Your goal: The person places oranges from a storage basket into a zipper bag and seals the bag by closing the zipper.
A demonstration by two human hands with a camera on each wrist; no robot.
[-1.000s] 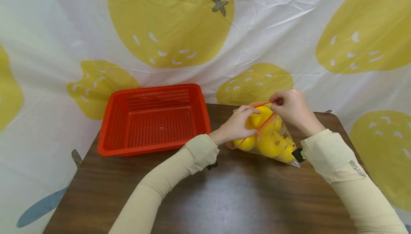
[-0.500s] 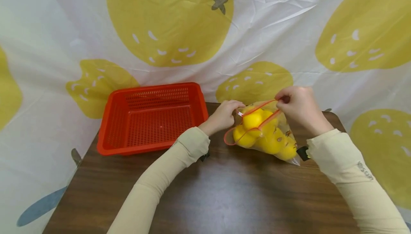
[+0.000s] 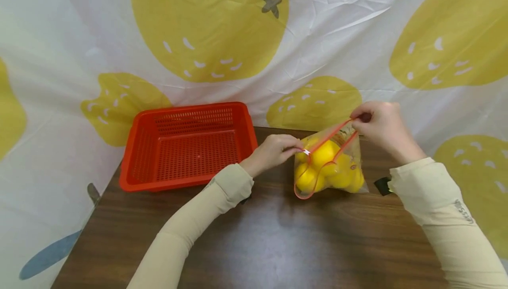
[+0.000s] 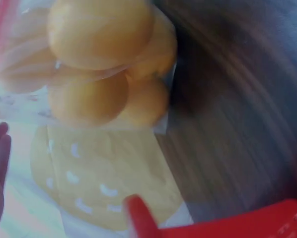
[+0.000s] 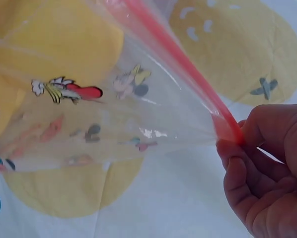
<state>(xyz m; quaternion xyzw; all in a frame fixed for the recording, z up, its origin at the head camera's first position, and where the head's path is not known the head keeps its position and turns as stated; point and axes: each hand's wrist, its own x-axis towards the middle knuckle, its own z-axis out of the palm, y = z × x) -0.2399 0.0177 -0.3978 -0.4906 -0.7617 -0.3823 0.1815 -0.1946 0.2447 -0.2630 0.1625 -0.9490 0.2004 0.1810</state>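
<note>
I see a clear bag (image 3: 331,165) standing near the back right of the table (image 3: 254,245), with yellow fruit (image 3: 323,154) piled inside it and small cartoon prints on its film. Its red zip rim gapes open toward me. My right hand (image 3: 382,126) pinches the far corner of that rim and holds it up; the wrist view shows thumb and fingers (image 5: 238,171) clamped on the red strip. My left hand (image 3: 274,150) pinches the white slider at the near end of the rim, so both grips are closed on the bag. A red basket (image 3: 186,146) sits at the back left of the table, nothing visible in it, just beside my left hand. The front half of the table lies bare under my forearms.
</note>
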